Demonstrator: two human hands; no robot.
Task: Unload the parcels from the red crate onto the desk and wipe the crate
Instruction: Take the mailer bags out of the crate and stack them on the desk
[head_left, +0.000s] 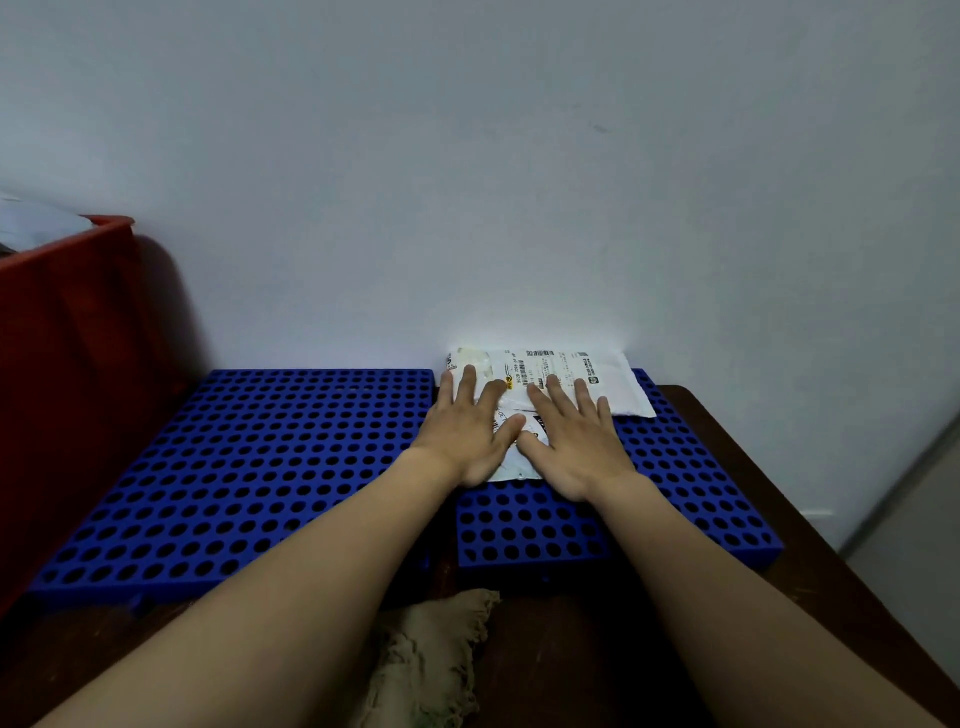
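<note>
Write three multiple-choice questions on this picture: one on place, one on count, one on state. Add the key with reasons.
1. Where is the crate? A) left of the mats B) right of the mats C) behind the mats
2. How many blue mats lie on the desk? A) one B) two C) four
3. How do the left hand and right hand lie? A) as fists B) flat on the parcels C) raised in air

Key: 1 A, its red wall stands at the left edge. 2 B, a gap parts them. 3 B, straight fingers rest on them.
</note>
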